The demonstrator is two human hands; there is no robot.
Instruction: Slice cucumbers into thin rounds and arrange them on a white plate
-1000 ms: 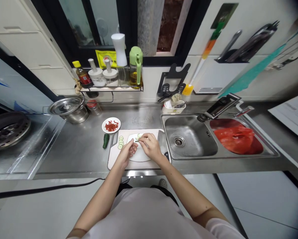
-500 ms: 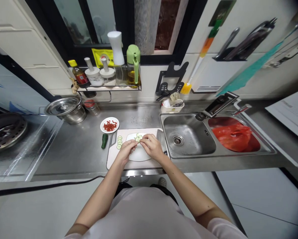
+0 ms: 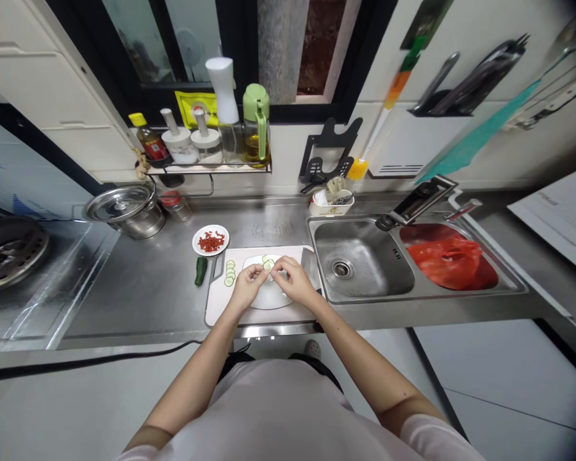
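Note:
Both hands work over a white plate (image 3: 268, 298) that lies on a pale cutting board (image 3: 220, 301). My left hand (image 3: 247, 287) and my right hand (image 3: 291, 280) meet above the plate's far rim, fingertips pinched close together by the cucumber slices on the plate (image 3: 268, 261). What the fingertips pinch is too small to make out. A short row of cucumber slices (image 3: 229, 273) lies on the board's left part. A cucumber end piece (image 3: 201, 271) rests on the counter left of the board.
A small dish of red chilli pieces (image 3: 211, 241) sits behind the board. A steel sink (image 3: 359, 266) lies to the right, a red basin (image 3: 448, 264) beyond it. A lidded pot (image 3: 124, 210) and a condiment rack (image 3: 205, 150) stand at the back left.
My left hand has moved right and forward to meet the right hand over the plate's far rim. The view has shifted slightly.

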